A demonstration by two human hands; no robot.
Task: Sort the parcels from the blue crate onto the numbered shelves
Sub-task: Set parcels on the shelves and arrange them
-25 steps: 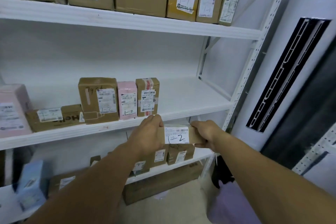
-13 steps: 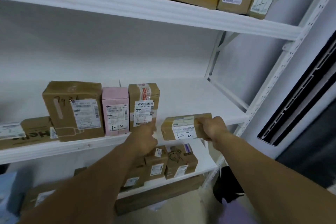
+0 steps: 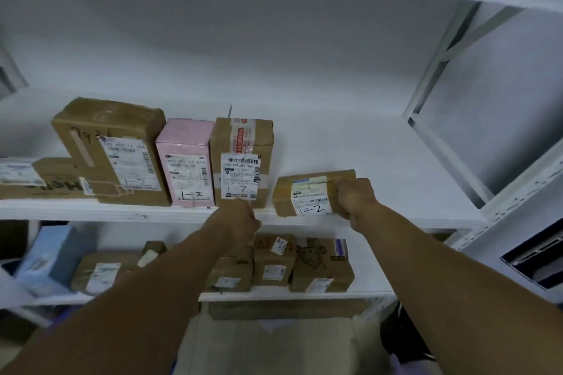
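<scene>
Parcel point(image 3: 304, 195) marked 1-2 on the white middle shelf point(image 3: 380, 161), beside the taped box point(image 3: 243, 143).
Your right grip point(image 3: 353, 198) clamps its right end; your left grip point(image 3: 240, 222) curls empty at the shelf's front edge.

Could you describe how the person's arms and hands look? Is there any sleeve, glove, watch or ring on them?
The left forearm and the right forearm are bare up to the picture's edge; no sleeve shows. The left hand and the right hand wear no gloves. No watch or band is on either wrist, and no ring shows, though most fingers are hidden.
</scene>
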